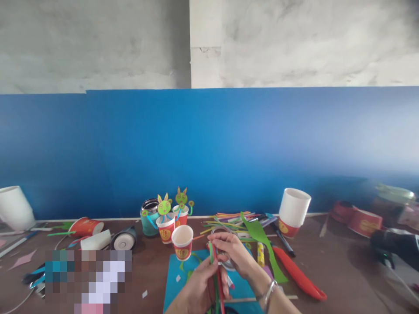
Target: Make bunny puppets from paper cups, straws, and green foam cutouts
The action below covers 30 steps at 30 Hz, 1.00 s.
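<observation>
My left hand (203, 279) is closed around a green straw (216, 294) and a red straw (220, 288), which stand side by side and run down to the bottom edge. My right hand (231, 248) is pinched at their upper ends; whether it grips one or both I cannot tell. Both hands are over a blue sheet (173, 283) with paper scraps on it. Just left of them stands an upright paper cup (182, 244). Behind it, two paper cups (166, 231) carry green rabbit-like paper heads (164, 207) with bent straw arms. A roll of clear tape is partly hidden behind my right hand.
Coloured straws (229, 220) lie along the back, beside a green paper strip (262, 237). On the right are stacked paper cups (294, 209), a black marker (285, 243) and a red tool-like object (297, 272). A teal flask (149, 222) and tipped cups (87, 227) are left.
</observation>
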Each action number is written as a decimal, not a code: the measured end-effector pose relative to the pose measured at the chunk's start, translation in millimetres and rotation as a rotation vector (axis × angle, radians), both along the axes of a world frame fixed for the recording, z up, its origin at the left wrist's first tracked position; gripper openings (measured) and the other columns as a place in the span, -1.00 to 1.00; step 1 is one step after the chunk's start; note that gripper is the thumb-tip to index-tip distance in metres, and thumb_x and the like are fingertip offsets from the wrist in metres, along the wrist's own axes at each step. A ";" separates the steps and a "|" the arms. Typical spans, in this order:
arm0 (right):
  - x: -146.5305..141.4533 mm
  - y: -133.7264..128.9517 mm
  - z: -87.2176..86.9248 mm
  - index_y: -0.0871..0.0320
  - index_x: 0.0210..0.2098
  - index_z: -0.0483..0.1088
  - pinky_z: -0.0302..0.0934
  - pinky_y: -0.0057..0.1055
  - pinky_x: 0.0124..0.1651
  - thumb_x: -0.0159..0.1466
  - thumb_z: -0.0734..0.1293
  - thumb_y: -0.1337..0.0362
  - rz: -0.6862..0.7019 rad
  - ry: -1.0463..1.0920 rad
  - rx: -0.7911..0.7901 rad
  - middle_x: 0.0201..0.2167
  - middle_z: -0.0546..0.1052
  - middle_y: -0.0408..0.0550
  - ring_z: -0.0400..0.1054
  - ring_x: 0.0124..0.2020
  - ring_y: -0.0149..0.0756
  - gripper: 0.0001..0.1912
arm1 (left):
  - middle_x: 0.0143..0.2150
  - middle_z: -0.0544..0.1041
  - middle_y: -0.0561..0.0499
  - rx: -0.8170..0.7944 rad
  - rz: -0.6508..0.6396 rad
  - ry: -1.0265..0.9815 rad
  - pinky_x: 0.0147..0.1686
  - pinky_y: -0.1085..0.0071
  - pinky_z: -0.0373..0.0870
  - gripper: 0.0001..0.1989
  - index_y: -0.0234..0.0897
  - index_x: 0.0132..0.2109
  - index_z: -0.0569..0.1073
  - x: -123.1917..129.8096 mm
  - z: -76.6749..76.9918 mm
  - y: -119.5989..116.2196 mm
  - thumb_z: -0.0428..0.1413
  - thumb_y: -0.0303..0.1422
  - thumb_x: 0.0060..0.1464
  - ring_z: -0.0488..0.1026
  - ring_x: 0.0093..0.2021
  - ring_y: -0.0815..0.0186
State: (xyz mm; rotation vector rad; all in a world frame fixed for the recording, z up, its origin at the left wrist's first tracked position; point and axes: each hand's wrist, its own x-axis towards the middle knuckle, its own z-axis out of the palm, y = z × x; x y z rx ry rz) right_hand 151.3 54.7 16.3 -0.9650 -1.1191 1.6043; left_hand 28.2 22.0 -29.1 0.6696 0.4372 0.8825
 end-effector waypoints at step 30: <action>-0.3 8.9 -15.4 0.24 -0.34 0.54 0.20 -0.51 -0.56 -0.06 0.47 0.13 -0.114 -0.308 0.186 -0.62 0.48 -0.16 0.30 -0.63 -0.44 -0.65 | -0.40 0.52 -0.08 -0.120 0.010 0.031 -0.35 0.29 0.39 -0.75 -0.38 -0.24 0.45 -5.8 20.1 -5.9 0.15 -0.25 0.04 0.45 -0.47 0.29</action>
